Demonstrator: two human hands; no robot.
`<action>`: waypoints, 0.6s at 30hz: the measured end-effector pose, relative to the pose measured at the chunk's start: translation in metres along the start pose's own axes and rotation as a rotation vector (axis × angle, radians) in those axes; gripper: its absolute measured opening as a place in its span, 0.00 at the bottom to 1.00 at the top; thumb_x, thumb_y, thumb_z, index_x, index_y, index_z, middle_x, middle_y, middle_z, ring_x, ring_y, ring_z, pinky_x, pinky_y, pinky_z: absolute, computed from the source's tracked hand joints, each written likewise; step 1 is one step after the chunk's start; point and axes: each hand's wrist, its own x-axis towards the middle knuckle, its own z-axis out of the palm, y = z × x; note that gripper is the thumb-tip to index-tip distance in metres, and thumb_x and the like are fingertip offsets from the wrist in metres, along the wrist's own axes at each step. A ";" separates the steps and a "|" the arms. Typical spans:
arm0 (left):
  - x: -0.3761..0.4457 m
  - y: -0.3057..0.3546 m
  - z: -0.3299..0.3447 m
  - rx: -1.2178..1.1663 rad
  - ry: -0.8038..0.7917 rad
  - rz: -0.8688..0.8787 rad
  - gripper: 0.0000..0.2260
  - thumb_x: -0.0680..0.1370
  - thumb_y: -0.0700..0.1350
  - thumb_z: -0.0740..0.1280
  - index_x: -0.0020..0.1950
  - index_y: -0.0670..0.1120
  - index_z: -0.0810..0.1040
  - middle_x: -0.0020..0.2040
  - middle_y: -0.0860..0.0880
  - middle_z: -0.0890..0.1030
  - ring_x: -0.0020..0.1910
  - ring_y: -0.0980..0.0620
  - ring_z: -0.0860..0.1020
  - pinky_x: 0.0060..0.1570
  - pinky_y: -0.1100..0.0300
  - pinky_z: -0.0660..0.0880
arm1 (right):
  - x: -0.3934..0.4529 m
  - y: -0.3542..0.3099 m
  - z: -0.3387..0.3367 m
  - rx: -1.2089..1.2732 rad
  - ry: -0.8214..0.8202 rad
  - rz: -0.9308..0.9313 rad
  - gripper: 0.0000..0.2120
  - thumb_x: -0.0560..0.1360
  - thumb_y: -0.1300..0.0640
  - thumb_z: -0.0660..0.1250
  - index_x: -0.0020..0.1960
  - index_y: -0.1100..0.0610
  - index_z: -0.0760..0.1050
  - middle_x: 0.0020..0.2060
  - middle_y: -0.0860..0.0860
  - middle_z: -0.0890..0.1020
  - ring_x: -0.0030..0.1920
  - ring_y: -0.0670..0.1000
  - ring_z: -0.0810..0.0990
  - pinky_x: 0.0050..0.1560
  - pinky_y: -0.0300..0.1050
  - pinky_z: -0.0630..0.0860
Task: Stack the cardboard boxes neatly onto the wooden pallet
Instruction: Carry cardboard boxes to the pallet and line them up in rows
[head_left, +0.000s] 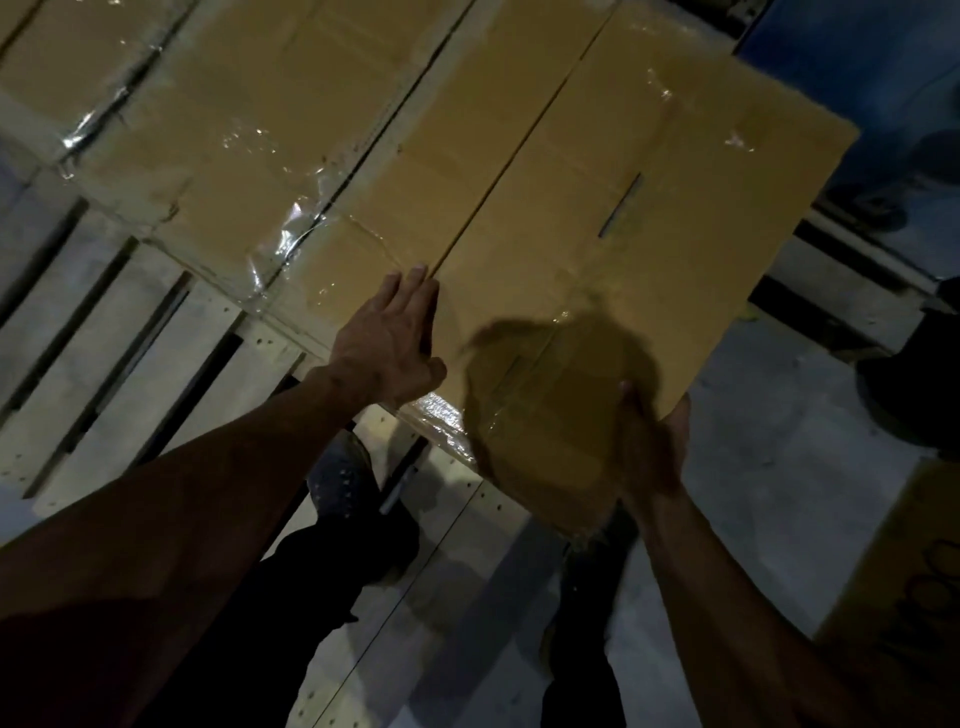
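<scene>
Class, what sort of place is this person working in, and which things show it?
Probably a warehouse or loading area: taped cardboard boxes lie side by side on a wooden pallet, which rests on a bare concrete floor.

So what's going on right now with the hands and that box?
Left hand flat on the box. Right hand grips its near corner. Box partly on the pallet, beside other boxes. Nothing in the way.

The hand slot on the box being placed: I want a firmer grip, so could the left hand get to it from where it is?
Probably yes: the slot lies uncovered on the box, and nothing stands between it and the left hand.
</scene>
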 end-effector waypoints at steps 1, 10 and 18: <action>-0.001 0.004 -0.001 0.001 -0.004 -0.016 0.45 0.74 0.55 0.69 0.80 0.44 0.43 0.81 0.48 0.42 0.79 0.44 0.43 0.75 0.47 0.55 | 0.003 0.002 -0.004 -0.011 0.019 -0.014 0.38 0.76 0.42 0.70 0.79 0.49 0.58 0.73 0.50 0.70 0.68 0.55 0.73 0.62 0.50 0.74; 0.005 0.037 -0.002 0.049 0.051 -0.140 0.39 0.76 0.53 0.69 0.79 0.43 0.51 0.81 0.44 0.46 0.79 0.42 0.48 0.74 0.45 0.59 | -0.006 -0.003 -0.012 -0.040 0.093 0.083 0.39 0.74 0.44 0.73 0.76 0.59 0.63 0.71 0.56 0.71 0.70 0.58 0.71 0.66 0.41 0.67; 0.048 0.098 -0.005 0.045 0.131 -0.152 0.31 0.76 0.63 0.62 0.73 0.46 0.62 0.76 0.38 0.57 0.75 0.36 0.58 0.70 0.43 0.61 | -0.033 0.059 0.016 0.123 -0.042 0.256 0.56 0.57 0.23 0.70 0.77 0.53 0.65 0.69 0.53 0.75 0.67 0.55 0.76 0.66 0.55 0.74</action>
